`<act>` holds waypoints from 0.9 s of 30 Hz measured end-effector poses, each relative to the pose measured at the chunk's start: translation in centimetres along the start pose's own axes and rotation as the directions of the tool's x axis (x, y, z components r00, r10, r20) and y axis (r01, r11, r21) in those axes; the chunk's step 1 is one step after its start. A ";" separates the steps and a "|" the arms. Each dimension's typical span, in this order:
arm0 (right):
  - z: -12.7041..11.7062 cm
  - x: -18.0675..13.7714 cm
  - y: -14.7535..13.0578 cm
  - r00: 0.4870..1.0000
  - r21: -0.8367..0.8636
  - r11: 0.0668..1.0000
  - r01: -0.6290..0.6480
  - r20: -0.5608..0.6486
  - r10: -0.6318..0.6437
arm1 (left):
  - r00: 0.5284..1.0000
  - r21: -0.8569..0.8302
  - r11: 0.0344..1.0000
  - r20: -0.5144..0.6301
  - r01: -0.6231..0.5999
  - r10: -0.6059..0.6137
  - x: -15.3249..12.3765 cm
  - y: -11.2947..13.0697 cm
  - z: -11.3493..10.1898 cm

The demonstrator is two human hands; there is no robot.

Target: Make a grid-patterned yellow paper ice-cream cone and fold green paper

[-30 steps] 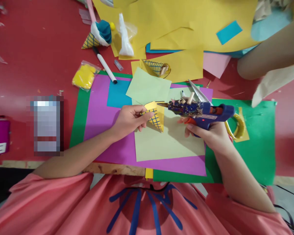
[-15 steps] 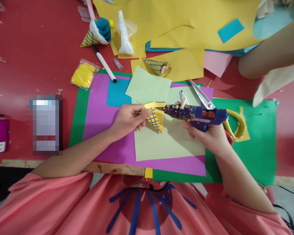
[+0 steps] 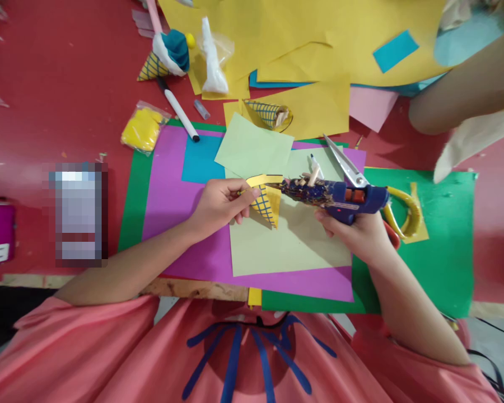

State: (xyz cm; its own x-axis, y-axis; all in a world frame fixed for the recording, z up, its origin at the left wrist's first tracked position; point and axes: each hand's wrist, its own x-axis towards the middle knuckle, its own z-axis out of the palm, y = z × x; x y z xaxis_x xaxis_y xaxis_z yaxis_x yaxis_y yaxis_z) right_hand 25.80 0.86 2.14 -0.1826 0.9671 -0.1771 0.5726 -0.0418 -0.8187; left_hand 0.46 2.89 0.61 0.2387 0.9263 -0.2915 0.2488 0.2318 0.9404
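Between the thumb and fingers of my left hand (image 3: 231, 200) is a yellow paper cone (image 3: 265, 206) with a blue grid, its point downward and its rim open at the top. My right hand (image 3: 359, 234) is wrapped round the handle of a dark blue hot glue gun (image 3: 348, 198), a small red light lit on it. The gun's nozzle, crusted with stuck-on scraps, reaches the cone just below its rim; whether it touches cannot be made out. Below lie a pale green sheet (image 3: 289, 246) and a purple sheet (image 3: 185, 224).
Scissors (image 3: 348, 165) with yellow handles lie behind the glue gun. Farther back are another gridded cone (image 3: 269, 113), a marker (image 3: 180, 115), a finished paper ice cream (image 3: 168, 53) and a bag of yellow clay-like stuff (image 3: 143, 129). A phone (image 3: 79, 215) lies at left.
Both hands, the cone and the glue gun have stayed almost in place. The orange-red part inside the gun's body has shifted slightly.
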 end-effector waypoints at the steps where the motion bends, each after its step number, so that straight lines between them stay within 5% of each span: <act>1: 0.0 0.0 0.0 1.000 -0.007 1.000 0.001 0.003 -0.001 | 1.000 0.005 1.000 -0.002 0.004 -0.004 0.0 0.0 0.0; 27: -0.1 0.0 0.0 0.997 -0.043 0.997 0.064 0.049 -0.062 | 0.981 0.024 0.994 -0.159 -0.105 0.107 0.6 -0.5 -0.3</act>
State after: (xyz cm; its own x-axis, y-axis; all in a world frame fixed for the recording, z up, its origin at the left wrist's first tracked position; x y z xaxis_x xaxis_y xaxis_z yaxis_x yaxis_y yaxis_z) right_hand 25.94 0.85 2.19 -0.2565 0.9544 -0.1529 0.5937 0.0307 -0.8041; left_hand 0.19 3.42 -0.01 0.1120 0.9812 -0.1574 0.2448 0.1262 0.9613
